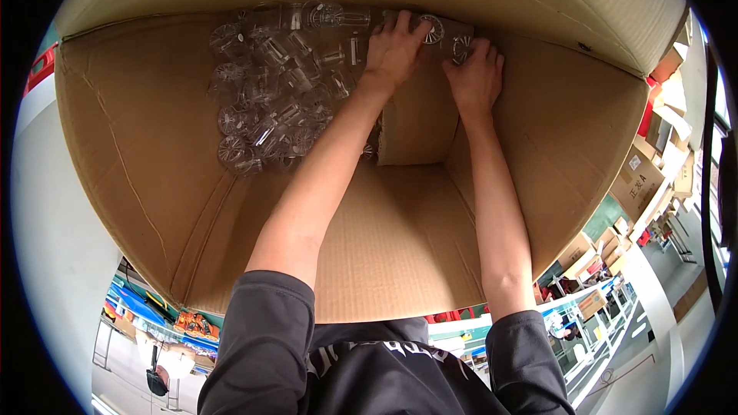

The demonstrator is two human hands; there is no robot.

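I reach deep into a large brown cardboard box. On its bottom lies a pile of several clear plastic wheel-shaped parts, packed toward the left. My left hand rests palm down at the right end of the pile, fingers curled on a clear part. My right hand is just beside it, fingertips pinching another clear round part against the far wall. Both forearms come up from the lower edge in dark sleeves.
A loose cardboard flap lies on the box bottom between my forearms. Outside the box at right stand stacked cardboard cartons and shelving. Below the box's near wall a workshop floor with benches and coloured items shows.
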